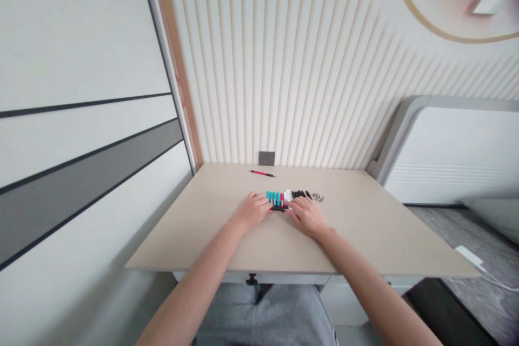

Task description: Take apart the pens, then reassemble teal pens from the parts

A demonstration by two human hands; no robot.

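Both hands meet low over the middle of the desk, around a short black and red pen (pixel 278 208). My left hand (pixel 252 212) pinches its left end. At the other end, the fingertips of my right hand (pixel 308 216) close on the pen's tip. Just beyond the fingers lies a row of pen parts: teal barrels (pixel 273 195), red pieces (pixel 282 197), white tubes (pixel 288 194) and black grips (pixel 299 194). Several small metal tips (pixel 318 197) lie at the row's right end. My fingers partly hide the near side of the row.
A whole red and black pen (pixel 262 173) lies farther back on the beige desk (pixel 194 227). Behind stands a ribbed wall with a dark socket (pixel 266 158). A white cabinet (pixel 89 184) rises on the left; a bed headboard (pixel 450 146) is on the right.
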